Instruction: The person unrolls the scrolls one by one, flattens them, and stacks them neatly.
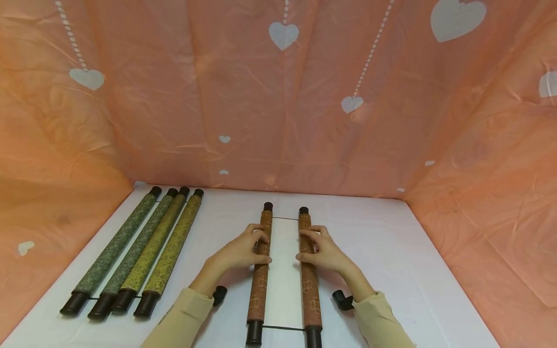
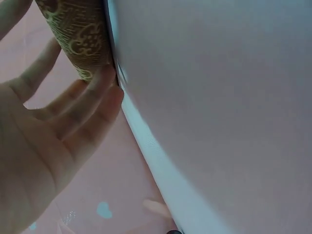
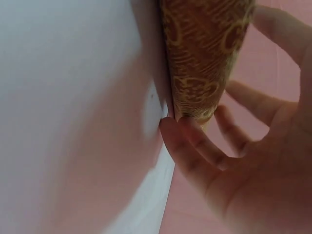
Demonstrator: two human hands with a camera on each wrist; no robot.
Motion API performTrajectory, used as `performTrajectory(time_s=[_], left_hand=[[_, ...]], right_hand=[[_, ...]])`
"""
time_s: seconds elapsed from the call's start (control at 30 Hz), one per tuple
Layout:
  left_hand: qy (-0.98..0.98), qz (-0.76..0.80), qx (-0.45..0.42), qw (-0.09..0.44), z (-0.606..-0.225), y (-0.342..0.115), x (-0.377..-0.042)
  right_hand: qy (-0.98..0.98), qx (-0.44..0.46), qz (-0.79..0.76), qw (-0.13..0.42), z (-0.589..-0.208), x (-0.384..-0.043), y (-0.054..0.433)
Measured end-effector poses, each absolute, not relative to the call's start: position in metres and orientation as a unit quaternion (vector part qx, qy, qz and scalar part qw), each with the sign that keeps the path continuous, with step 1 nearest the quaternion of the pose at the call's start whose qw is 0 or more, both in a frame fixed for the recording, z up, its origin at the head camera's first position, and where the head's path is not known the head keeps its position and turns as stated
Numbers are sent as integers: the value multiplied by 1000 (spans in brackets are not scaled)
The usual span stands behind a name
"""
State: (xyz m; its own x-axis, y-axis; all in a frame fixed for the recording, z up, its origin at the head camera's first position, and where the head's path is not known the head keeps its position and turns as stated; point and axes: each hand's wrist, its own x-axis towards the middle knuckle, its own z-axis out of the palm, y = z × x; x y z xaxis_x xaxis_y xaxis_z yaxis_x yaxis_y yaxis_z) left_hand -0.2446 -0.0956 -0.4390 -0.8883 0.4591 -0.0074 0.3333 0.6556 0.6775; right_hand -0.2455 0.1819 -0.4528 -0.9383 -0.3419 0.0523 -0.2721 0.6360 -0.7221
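The brown scroll is located on the bench, right of the lower center of the frame. It is partly unrolled: a left roll and a right roll lie apart, with a white sheet exposed between them.

Left grip: grasping the left roll from its outer side, fingers bent over the top, thumb across it nearer the bottom of the frame. Right grip: grasping the right roll in mirrored fashion. In both wrist views, fingertips meet the roll at its edge with the sheet.

Governing relation: the long axes of both rolls run from the bottom of the frame toward its upper part, nearly parallel. Each roll lies inward of its own grip, so neither hand is nearer to the scroll as a whole. By judgement, any adjustment of the spacing acts sideways, across these axes.

A green scroll and a yellow scroll lie slanted at the left of the frame, well apart from the left grip.
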Motion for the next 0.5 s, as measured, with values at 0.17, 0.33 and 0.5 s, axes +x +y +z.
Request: performTrajectory(time_s=[0.17, 0.33, 0.5], left_hand=[[910, 353, 199, 85, -440, -99, -245], [905, 358, 210, 95, -441, -104, -248], [900, 353, 226, 121, -438, -110, -248]], right_hand=[[915, -139, -378, 39, -453, -245, 184], [916, -151, -370, 39, -451, -246, 191], [915, -193, -353, 44, -451, -247, 199]])
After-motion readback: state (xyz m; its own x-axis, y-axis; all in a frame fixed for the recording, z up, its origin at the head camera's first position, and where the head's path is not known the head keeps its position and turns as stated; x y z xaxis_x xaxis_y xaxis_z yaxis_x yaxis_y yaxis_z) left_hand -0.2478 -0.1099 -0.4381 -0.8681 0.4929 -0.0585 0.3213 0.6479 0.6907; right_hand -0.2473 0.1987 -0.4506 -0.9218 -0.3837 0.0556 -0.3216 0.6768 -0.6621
